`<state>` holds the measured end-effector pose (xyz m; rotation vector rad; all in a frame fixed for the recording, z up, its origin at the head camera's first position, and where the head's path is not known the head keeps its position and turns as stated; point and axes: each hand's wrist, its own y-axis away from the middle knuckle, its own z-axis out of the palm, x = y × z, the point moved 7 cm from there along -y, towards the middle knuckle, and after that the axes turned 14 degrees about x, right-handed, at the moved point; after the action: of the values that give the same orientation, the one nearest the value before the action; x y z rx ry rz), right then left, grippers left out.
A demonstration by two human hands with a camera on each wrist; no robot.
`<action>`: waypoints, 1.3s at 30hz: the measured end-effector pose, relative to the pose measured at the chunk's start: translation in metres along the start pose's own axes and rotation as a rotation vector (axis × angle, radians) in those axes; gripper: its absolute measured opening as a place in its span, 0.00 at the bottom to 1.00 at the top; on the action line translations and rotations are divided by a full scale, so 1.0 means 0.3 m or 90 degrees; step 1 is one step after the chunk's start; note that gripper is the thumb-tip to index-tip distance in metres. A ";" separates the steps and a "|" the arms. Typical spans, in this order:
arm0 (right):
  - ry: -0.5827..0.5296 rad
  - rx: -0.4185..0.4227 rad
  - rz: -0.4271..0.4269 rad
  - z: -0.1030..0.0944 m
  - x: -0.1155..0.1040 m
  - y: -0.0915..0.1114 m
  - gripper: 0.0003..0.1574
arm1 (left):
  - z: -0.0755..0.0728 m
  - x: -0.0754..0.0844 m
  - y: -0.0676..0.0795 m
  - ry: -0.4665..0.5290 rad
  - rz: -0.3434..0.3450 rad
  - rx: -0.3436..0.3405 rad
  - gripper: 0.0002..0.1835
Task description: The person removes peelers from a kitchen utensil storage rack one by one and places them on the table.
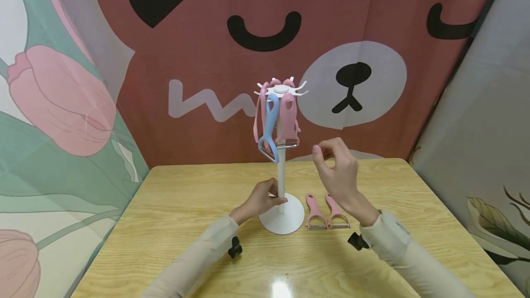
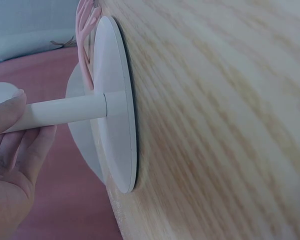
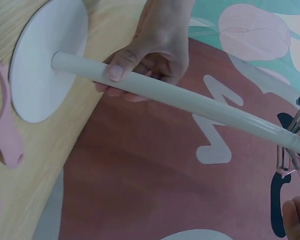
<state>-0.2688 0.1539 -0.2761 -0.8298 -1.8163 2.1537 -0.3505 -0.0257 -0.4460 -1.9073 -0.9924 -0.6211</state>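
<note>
My left hand (image 1: 261, 200) grips the white pole of a utensil stand (image 1: 281, 174) low down, just above its round base (image 1: 283, 224). In the right wrist view the left thumb lies across the front of the pole, with the fingers behind it. From the hooks at the top hang a blue Y-peeler (image 1: 270, 123) and several pink peelers (image 1: 288, 118). My right hand (image 1: 339, 169) is raised to the right of the stand, apart from the hanging peelers, its fingers loosely bent and holding nothing.
Two pink peelers, a nearer-to-stand one (image 1: 312, 206) and an outer one (image 1: 334, 208), lie side by side right of the base on the wooden table (image 1: 186, 243). A curtain (image 1: 186, 141) with a bear print hangs behind the table's back edge.
</note>
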 end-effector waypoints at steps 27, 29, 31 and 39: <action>-0.045 0.015 -0.030 0.069 -0.090 -0.057 0.14 | 0.002 0.001 0.001 -0.007 -0.002 0.002 0.12; -0.043 0.016 -0.036 0.075 -0.098 -0.059 0.14 | 0.001 0.003 0.001 -0.006 0.003 0.003 0.12; -0.040 0.019 -0.040 0.081 -0.106 -0.063 0.15 | -0.001 0.006 0.000 -0.003 0.009 0.005 0.13; -0.042 0.021 -0.035 0.107 -0.128 -0.073 0.20 | 0.000 0.005 0.001 -0.004 0.007 0.001 0.13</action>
<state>-0.2588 0.1129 -0.2414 -0.7028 -1.8070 2.1947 -0.3495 -0.0251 -0.4449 -1.9128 -0.9854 -0.6077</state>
